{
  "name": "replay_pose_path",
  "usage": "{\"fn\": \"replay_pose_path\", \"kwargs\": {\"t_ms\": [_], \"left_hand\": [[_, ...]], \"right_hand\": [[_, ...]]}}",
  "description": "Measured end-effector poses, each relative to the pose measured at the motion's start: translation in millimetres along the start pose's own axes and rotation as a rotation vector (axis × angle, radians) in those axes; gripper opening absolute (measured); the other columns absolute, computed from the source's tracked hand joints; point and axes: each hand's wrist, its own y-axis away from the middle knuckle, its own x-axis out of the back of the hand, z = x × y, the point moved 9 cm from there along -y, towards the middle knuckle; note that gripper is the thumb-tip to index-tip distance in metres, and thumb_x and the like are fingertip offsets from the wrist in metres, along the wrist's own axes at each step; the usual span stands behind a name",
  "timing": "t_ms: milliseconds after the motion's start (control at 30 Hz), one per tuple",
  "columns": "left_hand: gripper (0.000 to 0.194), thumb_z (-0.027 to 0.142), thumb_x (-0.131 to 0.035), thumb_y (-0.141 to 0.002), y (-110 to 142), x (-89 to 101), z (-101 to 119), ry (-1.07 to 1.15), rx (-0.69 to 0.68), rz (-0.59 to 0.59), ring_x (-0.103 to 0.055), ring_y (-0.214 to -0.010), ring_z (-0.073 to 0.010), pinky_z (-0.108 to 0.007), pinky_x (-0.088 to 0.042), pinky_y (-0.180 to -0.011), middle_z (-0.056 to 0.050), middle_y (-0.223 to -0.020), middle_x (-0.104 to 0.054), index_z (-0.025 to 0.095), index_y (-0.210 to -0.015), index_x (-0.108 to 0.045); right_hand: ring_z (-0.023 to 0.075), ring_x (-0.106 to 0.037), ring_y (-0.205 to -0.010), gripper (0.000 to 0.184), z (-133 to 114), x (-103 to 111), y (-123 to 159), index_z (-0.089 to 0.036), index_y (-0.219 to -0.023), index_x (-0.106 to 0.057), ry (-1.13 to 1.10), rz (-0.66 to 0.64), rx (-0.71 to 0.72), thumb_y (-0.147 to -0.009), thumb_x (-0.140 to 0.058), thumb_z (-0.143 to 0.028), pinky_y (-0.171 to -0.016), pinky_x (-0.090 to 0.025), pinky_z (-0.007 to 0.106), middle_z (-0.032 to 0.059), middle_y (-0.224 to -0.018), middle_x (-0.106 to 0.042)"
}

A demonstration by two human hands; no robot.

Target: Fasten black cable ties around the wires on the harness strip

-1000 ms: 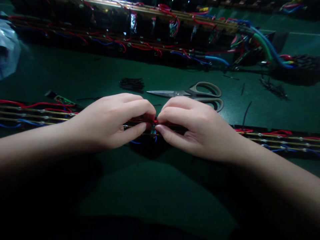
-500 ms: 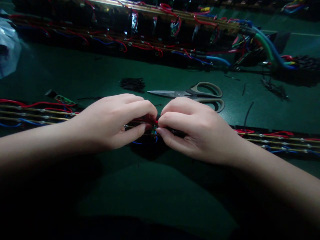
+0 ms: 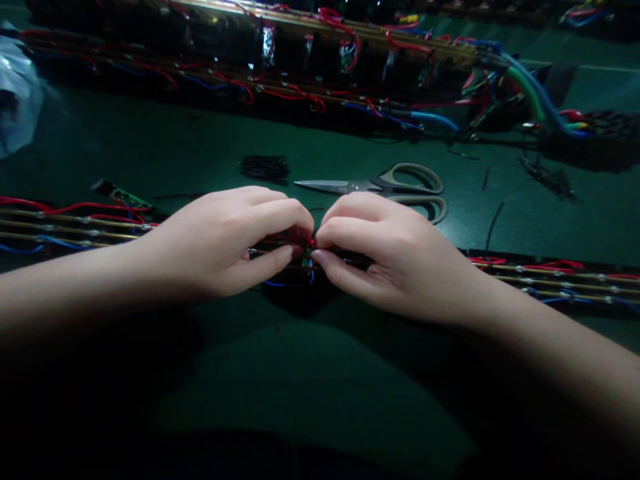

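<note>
My left hand [image 3: 245,240] and my right hand [image 3: 390,257] meet at the middle of a long wired strip [image 3: 550,280] with brass-coloured rods and red and blue wires. Both hands are closed in a pinch, fingertips almost touching. Between them shows a small green circuit board [image 3: 307,262], with a bit of red wire [image 3: 313,243] above it and a blue wire [image 3: 275,285] below. The fingertips hide what each hand grips. Just beyond my right hand lies a pair of scissors [image 3: 360,187], blades pointing left.
A bundle of short black pieces [image 3: 265,170], perhaps ties or tubing, lies beyond my left hand. A loose circuit board [image 3: 120,195] rests at the left. Larger wired assemblies [image 3: 300,73] span the back of the green table [image 3: 310,373]. A clear plastic bag [image 3: 17,100] is at far left.
The right thumb and fingertips have shifted slightly up and left at the small board. My left hand has stayed nearly still.
</note>
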Motion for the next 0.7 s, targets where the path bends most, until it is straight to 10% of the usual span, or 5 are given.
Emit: {"fn": "replay_pose_path", "kwargs": {"t_ms": [700], "left_hand": [[0.02, 0.027, -0.049, -0.1, 0.1, 0.5, 0.0, -0.003, -0.011, 0.013, -0.067, -0.09, -0.0169, -0.026, -0.047, -0.076, -0.002, -0.099, -0.072, 0.02, -0.107, -0.067]], "right_hand": [[0.0184, -0.06, -0.081, 0.023, 0.0, 1.9, -0.2, -0.011, -0.085, -0.069, -0.006, 0.004, -0.001, -0.101, -0.055, -0.019, -0.071, -0.044, 0.031, 0.009, -0.089, -0.066]]}}
